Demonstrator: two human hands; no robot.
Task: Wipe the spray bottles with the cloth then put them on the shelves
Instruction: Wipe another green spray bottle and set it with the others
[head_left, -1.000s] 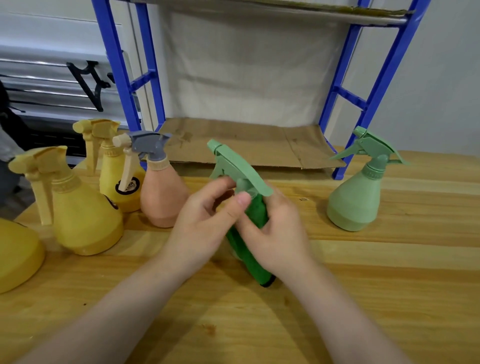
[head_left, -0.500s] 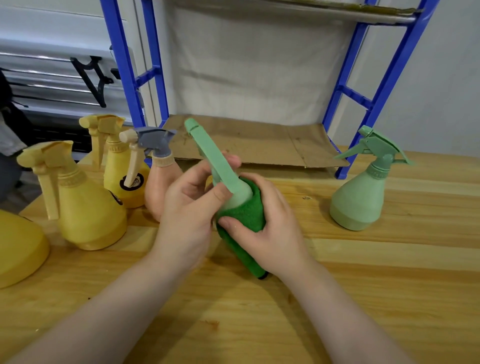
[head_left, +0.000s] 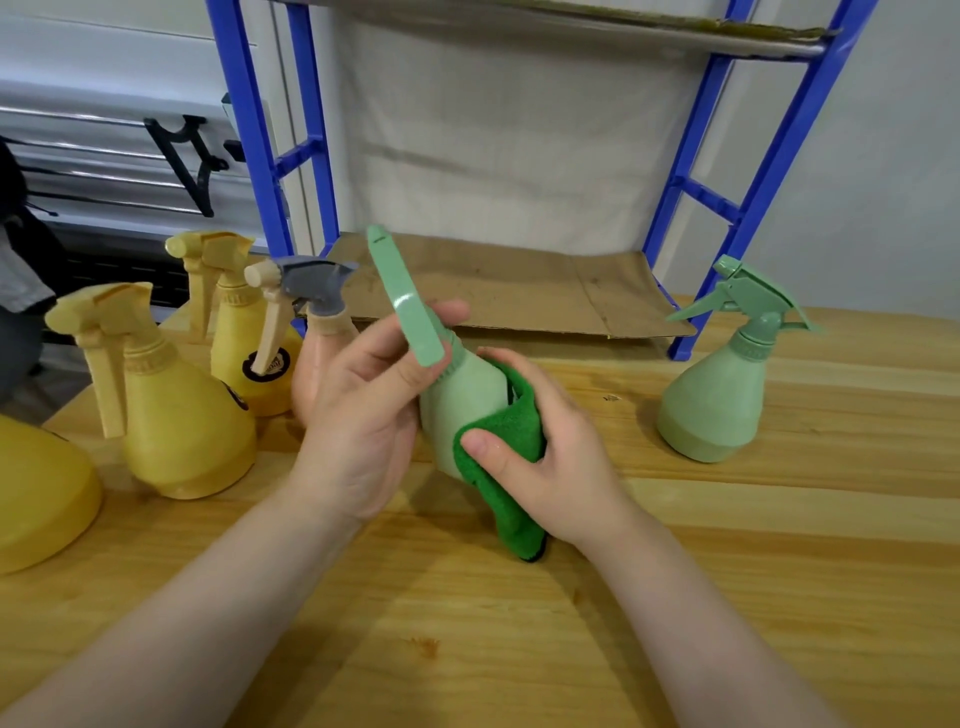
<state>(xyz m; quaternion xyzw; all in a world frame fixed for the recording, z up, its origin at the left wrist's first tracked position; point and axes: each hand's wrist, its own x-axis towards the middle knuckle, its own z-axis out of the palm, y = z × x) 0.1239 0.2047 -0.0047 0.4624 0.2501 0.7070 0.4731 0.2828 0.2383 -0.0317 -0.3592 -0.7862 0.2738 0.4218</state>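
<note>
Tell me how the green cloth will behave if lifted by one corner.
Probably floppy: the green cloth wraps round the held green bottle and its tail droops under the right hand. Likely light, and its fuzzy surface looks grippy.

Bare wooden tabletop lay open between the hands and the standing pale green plastic spray bottle; yellow plastic spray bottles crowded the left.
</note>
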